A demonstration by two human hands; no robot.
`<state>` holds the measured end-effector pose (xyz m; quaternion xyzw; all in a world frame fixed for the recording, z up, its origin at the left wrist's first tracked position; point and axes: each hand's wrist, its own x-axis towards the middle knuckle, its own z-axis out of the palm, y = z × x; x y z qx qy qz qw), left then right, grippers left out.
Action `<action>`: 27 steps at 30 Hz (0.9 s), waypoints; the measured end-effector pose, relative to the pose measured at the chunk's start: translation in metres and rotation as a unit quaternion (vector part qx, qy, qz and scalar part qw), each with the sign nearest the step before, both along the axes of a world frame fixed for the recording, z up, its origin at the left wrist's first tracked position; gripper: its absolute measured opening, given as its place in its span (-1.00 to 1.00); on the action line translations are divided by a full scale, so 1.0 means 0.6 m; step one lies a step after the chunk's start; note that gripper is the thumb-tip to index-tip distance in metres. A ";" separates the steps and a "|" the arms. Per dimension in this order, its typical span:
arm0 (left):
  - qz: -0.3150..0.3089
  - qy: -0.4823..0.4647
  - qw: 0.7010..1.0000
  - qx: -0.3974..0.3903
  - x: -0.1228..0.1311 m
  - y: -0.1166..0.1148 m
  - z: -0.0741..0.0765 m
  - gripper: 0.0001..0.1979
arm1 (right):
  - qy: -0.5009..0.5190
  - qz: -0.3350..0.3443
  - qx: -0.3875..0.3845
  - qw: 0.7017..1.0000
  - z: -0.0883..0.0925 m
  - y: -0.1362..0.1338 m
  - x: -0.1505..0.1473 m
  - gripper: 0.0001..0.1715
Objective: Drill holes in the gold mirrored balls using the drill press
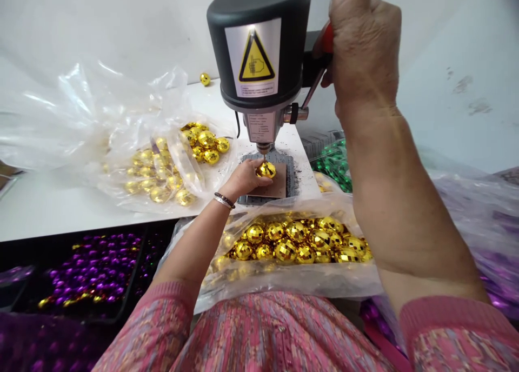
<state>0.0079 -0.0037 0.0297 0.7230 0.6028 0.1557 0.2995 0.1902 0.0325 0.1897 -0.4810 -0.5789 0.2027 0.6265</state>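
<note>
A gold faceted ball sits on a brown board on the drill press base, directly below the bit. My left hand pinches this ball between thumb and fingers from its left side. The drill press, with a black housing and a yellow warning label, stands over it. Up at the right, my right hand is wrapped round the red-ended feed lever of the press. Whether the bit touches the ball is hard to make out.
Gold balls fill an open plastic bag close in front of me. More gold balls lie in clear plastic at the left. Purple balls are in a black crate lower left. Green balls sit right of the white table.
</note>
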 end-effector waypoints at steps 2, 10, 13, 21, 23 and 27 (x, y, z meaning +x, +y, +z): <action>0.021 -0.053 0.998 -0.027 0.000 -0.003 -0.006 -0.26 | 0.028 -0.003 0.001 1.000 0.001 -0.010 0.000 -0.56; 0.051 -0.144 0.987 -0.056 0.002 -0.018 -0.016 -0.21 | -0.133 -0.038 0.036 0.990 -0.037 -0.111 0.007 -0.63; 0.049 -0.158 0.984 -0.061 0.001 -0.017 -0.020 -0.18 | -0.153 -0.046 0.056 0.986 -0.068 -0.138 0.007 -0.72; 0.042 -0.137 0.989 -0.035 0.000 -0.020 -0.015 -0.25 | -0.203 -0.069 0.145 0.966 -0.133 -0.153 0.005 -0.78; 0.043 -0.134 0.990 -0.030 -0.001 -0.021 -0.015 -0.27 | -0.216 -0.076 0.173 0.958 -0.145 -0.153 0.005 -0.77; 0.019 -0.153 0.988 -0.027 -0.005 -0.017 -0.025 -0.32 | -0.221 -0.085 0.209 0.949 -0.162 -0.153 0.004 -0.76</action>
